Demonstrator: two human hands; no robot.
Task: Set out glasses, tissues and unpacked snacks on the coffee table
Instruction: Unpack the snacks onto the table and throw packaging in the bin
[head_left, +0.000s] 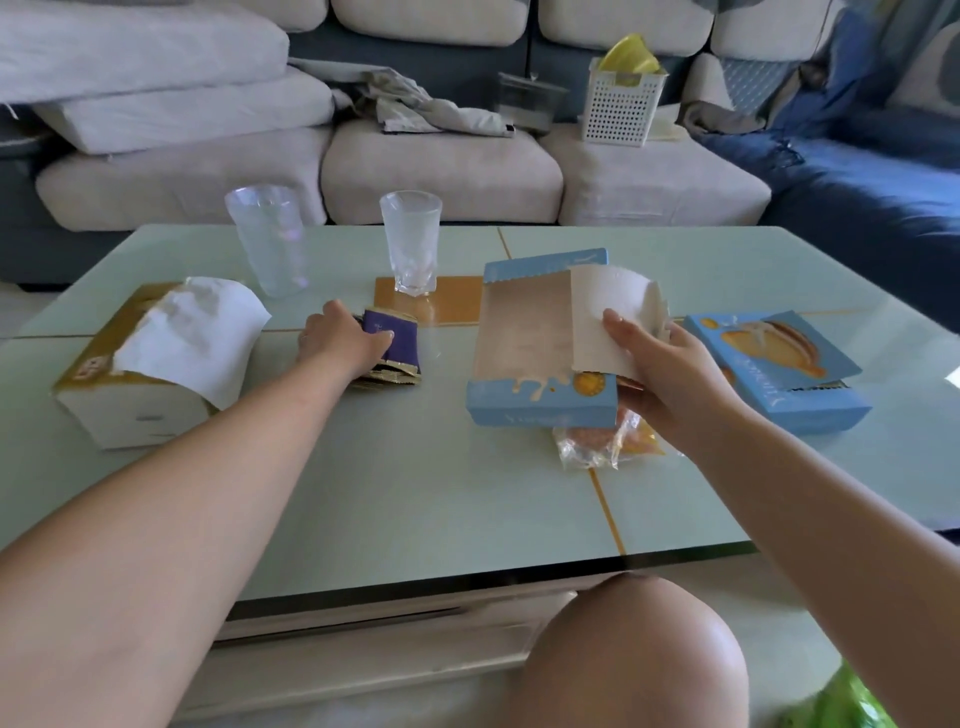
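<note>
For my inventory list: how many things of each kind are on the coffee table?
Glasses: 2
Tissue box: 1
Blue boxes: 2
Purple packets: 1 stack
Clear wrapped snacks: 1 heap
Total: 7

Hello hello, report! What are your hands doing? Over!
Left hand gripping purple-and-gold snack packets. Right hand holding open blue cardboard snack box's flap. Both clear glasses standing. Nothing blocking.

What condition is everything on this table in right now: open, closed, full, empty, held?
Left glass: upright, empty.
Right glass: upright, empty.
Tissue box: open, tissue sticking out.
Purple packets: gripped by left hand.
Near blue box: opened, flap held by right hand.
Far blue box: lying flat.
</note>
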